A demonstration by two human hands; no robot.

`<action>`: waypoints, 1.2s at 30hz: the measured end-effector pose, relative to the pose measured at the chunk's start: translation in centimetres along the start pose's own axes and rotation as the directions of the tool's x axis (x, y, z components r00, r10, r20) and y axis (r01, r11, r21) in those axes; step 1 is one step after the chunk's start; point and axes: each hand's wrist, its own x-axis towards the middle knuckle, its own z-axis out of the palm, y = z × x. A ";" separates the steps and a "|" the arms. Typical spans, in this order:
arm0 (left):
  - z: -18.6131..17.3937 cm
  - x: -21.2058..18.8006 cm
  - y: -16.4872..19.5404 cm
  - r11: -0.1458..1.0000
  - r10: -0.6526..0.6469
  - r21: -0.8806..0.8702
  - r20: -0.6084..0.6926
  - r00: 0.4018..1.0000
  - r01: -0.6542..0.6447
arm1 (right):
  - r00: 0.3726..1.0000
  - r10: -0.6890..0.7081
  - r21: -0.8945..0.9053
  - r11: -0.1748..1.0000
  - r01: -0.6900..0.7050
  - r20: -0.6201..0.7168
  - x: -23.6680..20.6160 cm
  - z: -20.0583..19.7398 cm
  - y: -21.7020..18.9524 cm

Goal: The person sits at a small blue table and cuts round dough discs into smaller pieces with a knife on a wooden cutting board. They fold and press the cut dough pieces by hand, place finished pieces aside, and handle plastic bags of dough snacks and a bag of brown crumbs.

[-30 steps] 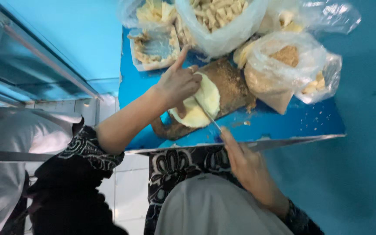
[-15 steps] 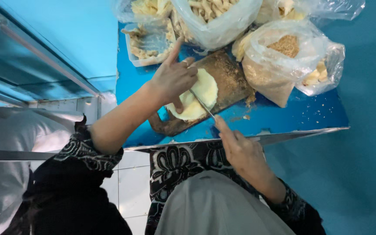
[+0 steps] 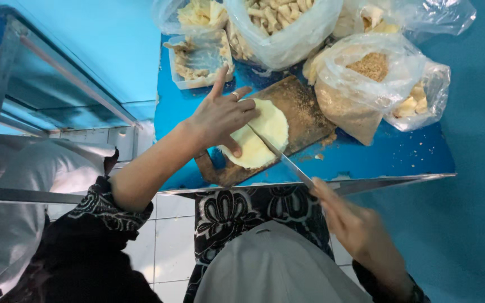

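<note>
Blue table (image 3: pixel 377 157) under both hands, wooden board (image 3: pixel 304 112) beneath left hand (image 3: pixel 220 115) pressing flat on the pale dough round (image 3: pixel 262 137), now split further than a second ago, right hand (image 3: pixel 355 224) gripping the knife (image 3: pixel 290 165) mid-cut.

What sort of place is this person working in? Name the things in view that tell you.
Probably a small food stall or snack-making workspace. A pale flat round of dough lies on a wooden cutting board, the right hand draws a knife across it, and clear plastic bags of cut pieces crowd the blue table.
</note>
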 end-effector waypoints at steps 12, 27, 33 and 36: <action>0.1 0.3 -0.2 0.963 -0.269 0.006 -0.101 0.958 0.270 | 0.997 0.022 0.005 1.000 -0.022 -0.076 4.3 -0.4 0.3; 1.3 0.6 -2.6 0.877 -0.470 -0.198 -0.160 0.868 0.438 | 0.997 -0.075 -0.040 0.996 0.074 -0.003 12.2 2.8 2.6; 0.2 3.4 -4.1 0.977 -0.214 0.000 0.047 0.976 0.214 | 0.990 -0.140 -0.108 0.985 0.138 -0.006 13.0 2.2 1.1; 0.3 4.1 -4.6 0.990 -0.133 0.060 0.103 0.986 0.127 | 0.995 -0.013 -0.211 0.977 0.035 0.104 13.4 2.9 0.7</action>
